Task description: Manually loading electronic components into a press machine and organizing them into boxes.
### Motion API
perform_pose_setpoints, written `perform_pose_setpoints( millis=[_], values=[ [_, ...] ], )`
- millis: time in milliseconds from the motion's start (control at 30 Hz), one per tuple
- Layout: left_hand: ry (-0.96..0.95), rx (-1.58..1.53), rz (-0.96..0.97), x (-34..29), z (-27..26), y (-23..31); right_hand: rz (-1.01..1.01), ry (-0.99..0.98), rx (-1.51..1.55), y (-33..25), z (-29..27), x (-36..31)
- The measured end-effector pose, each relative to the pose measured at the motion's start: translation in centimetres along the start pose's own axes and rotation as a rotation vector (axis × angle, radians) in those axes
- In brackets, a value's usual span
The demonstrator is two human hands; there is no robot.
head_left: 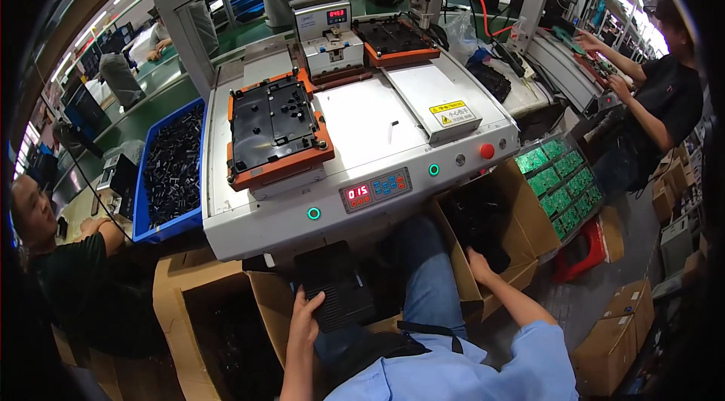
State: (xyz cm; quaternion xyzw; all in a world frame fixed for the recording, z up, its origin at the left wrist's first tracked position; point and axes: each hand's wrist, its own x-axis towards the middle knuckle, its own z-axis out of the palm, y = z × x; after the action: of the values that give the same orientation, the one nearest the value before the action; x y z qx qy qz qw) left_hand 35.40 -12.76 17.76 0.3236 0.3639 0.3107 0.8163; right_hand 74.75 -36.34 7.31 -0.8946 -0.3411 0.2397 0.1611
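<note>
My left hand (303, 318) grips a flat black plastic housing (334, 288) with a ribbed vent area, thumb on top, below the machine's front edge. Over on the right, my right hand (480, 265) reaches into an open cardboard box (532, 212) of dark parts. Its fingers curl against a black part (483, 227) whose shape is hard to make out. Ahead stands a white bench machine (362, 125). One orange-edged fixture (330, 153) on its left carries a black plastic panel (273, 125); a second black panel (396, 33) sits in a fixture farther back.
A blue bin (143, 212) of small black pieces stands left of the machine. More cardboard (177, 280) is at lower left. Green circuit boards (563, 182) lie in a tray at right, near a red stool (585, 254). Co-workers sit at left (83, 265) and right (657, 99).
</note>
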Motion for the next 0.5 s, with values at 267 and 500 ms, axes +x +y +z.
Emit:
perform_pose_setpoints(
  millis=[267,500],
  values=[
    [-0.001,-0.03,-0.039,-0.2,0.5,0.2,0.122,0.208,0.283,3.6,-1.3,-0.1],
    [-0.004,-0.033,-0.052,0.1,0.2,-0.1,0.179,0.355,0.264,8.9,-2.1,2.4]
  ],
)
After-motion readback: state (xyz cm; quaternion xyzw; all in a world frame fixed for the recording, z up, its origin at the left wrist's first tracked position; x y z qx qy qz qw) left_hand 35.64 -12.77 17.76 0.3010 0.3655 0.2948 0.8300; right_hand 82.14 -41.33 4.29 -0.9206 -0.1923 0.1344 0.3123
